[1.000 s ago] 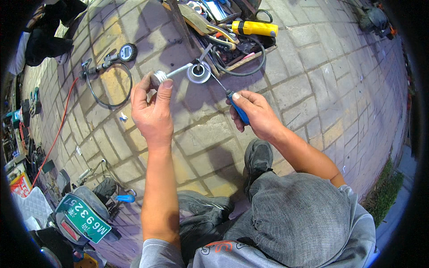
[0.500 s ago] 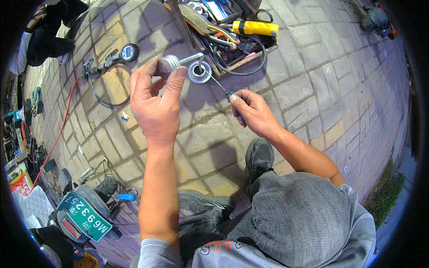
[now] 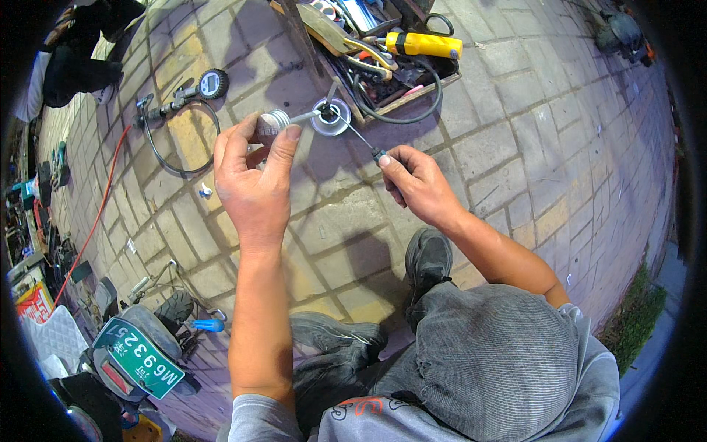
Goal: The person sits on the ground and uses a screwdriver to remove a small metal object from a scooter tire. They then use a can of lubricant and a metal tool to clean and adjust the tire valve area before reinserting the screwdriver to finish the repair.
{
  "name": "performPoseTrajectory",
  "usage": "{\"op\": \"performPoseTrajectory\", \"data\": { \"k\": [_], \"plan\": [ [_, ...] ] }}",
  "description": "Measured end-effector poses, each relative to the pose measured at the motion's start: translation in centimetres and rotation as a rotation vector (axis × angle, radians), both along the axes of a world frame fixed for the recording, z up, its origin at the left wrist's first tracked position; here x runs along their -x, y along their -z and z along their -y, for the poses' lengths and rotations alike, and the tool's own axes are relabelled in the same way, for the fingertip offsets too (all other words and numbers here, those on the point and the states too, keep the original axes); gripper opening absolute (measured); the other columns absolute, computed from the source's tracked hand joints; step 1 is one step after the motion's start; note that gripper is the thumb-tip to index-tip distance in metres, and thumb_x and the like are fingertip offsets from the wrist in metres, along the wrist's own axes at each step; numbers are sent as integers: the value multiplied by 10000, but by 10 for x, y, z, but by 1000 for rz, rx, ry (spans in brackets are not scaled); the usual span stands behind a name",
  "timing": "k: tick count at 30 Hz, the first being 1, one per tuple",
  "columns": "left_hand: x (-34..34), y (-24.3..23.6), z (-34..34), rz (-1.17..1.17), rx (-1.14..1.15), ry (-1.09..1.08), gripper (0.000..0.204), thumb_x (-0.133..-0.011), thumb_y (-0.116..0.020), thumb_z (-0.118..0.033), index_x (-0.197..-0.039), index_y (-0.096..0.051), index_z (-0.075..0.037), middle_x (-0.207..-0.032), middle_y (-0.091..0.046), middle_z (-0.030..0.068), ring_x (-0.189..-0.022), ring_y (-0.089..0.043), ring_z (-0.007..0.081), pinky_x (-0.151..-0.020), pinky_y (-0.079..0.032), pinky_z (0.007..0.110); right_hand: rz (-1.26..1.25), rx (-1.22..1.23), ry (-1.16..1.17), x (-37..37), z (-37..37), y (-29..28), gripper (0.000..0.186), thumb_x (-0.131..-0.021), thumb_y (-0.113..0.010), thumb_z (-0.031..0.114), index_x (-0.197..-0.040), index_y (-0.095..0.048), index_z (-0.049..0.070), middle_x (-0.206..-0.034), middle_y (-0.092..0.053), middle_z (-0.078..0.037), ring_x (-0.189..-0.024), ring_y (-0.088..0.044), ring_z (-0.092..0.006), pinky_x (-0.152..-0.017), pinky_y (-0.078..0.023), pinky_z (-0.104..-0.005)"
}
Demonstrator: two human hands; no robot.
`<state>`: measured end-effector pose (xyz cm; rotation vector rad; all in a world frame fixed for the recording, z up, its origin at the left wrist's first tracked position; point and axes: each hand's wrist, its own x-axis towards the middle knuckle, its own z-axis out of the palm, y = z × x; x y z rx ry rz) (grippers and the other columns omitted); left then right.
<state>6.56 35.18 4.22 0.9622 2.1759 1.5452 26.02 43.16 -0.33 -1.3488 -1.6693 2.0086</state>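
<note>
My left hand (image 3: 254, 188) pinches a round silver screw lid (image 3: 274, 125) by its rim, with a flat pale brush stem (image 3: 304, 117) sticking out to the right. The stem's end is over the mouth of a round metal can (image 3: 329, 128) seen from above. A dark strip (image 3: 331, 94) stands up at that mouth; whether it belongs to the brush I cannot tell. My right hand (image 3: 414, 183) is closed round the dark handle of a thin-shafted tool, like a screwdriver or awl (image 3: 359, 135). Its shaft slants up-left, and its tip meets the can's opening.
Beyond the can stands an open toolbox (image 3: 412, 90) with pliers, a yellow-handled tool (image 3: 423, 46) and a black cable. A tyre inflator gauge (image 3: 212, 84) with hose lies at left on the paving. Lower left is a green-plated vehicle (image 3: 138, 357); another person (image 3: 77, 74) is upper left.
My left hand has tilted the lid slightly, and the brush stem has come down to the can's mouth. My right hand has barely moved.
</note>
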Motion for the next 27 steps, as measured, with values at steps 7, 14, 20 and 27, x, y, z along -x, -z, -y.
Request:
{"op": "performPoseTrajectory", "data": {
  "k": [7,14,20,27],
  "plan": [
    [-2,0,1,9,-27,-28,381,-759,-771,-166,-1045,-615,32,-978,-552,66,-827,-572,133,-704,-499,252,16,-54,-13,-1,2,7,315,-927,-537,274,-880,-584,-34,-713,-571,-36,-665,-516,-103,-593,-432,-279],
    [0,7,4,17,13,-12,331,-806,-734,-171,-1058,-622,11,-969,-579,38,-854,-565,110,-727,-475,235,-58,12,22,0,1,-1,302,-937,-522,286,-841,-566,3,-662,-532,-9,-584,-476,-73,-510,-391,-249],
    [1,10,3,20,-25,-2,335,-807,-734,-174,-1062,-621,11,-970,-581,35,-857,-563,109,-728,-476,237,-130,110,12,-4,-2,4,314,-962,-476,308,-872,-560,19,-621,-509,-10,-504,-459,-76,-436,-363,-225],
    [1,15,7,104,-74,-34,316,-822,-717,-160,-1059,-616,24,-936,-611,44,-833,-569,110,-744,-469,238,-213,258,36,-4,-4,-2,362,-978,-427,329,-885,-568,9,-609,-520,-35,-489,-473,-101,-441,-375,-234]
  ]
}}
